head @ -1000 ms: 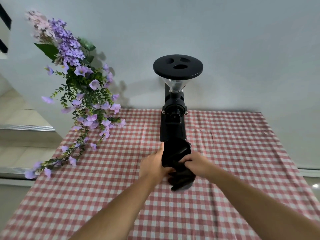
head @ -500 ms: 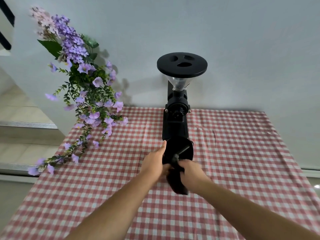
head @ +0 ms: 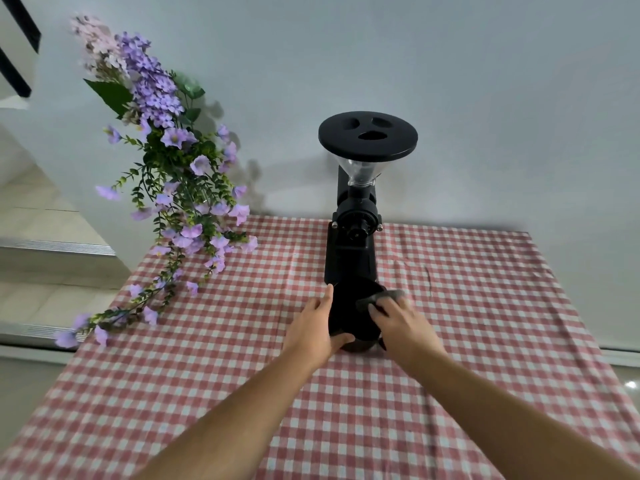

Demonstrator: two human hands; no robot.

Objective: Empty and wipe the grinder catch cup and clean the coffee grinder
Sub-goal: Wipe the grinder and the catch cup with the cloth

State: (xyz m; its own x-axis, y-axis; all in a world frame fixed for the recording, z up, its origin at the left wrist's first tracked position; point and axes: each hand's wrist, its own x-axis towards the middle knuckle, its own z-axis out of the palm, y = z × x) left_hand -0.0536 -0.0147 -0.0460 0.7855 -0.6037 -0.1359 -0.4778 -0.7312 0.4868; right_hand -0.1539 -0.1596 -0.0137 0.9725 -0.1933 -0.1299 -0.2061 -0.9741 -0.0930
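A black coffee grinder [head: 351,251] with a clear hopper and a round black lid stands at the back middle of the table. In front of its base sits the black catch cup [head: 349,313]. My left hand [head: 313,327] grips the cup's left side, thumb under its near edge. My right hand [head: 398,322] presses a dark grey cloth [head: 381,297] against the cup's right rim. The cup's inside is hidden by my hands and the dark colour.
A red and white checked tablecloth [head: 485,323] covers the table. A spray of purple flowers [head: 173,188] hangs over the table's left rear corner. A white wall stands right behind the grinder. Steps lie off to the left.
The cloth hung below the cup in my right hand before. My right hand has lifted it up and to the right, onto the cup's right rim. My left hand stays on the cup.
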